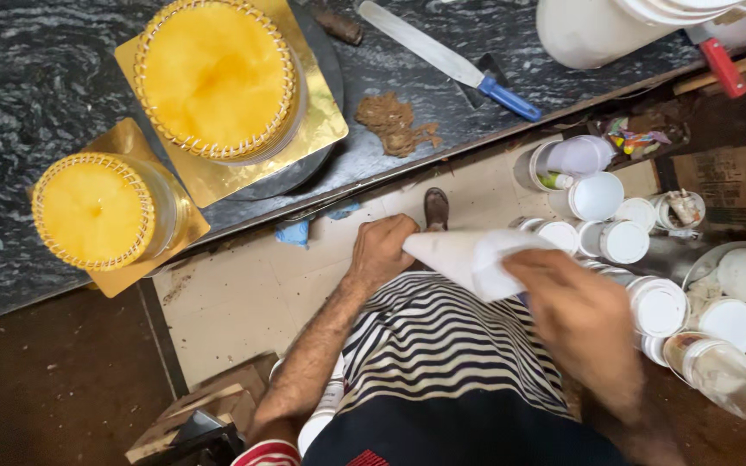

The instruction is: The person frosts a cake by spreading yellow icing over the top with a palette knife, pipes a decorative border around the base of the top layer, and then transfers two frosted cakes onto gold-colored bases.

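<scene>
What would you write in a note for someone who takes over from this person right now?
Left hand: its grip is closed on the pointed tip of the white paper cone.
Right hand: wrapped round the cone's wide end, blurred.
The cone is held at waist level over the striped apron, away from the counter.
Done: two round yellow cakes, a large one and a small one, sit on gold boards on the dark marble counter, each with a piped rim.
Left: the cone has not touched either cake; both yellow tops are plain.

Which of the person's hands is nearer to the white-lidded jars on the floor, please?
The right hand: it grips the paper cone's wide end beside the white-lidded jars. The left hand pinches the tip, farther away.
</scene>
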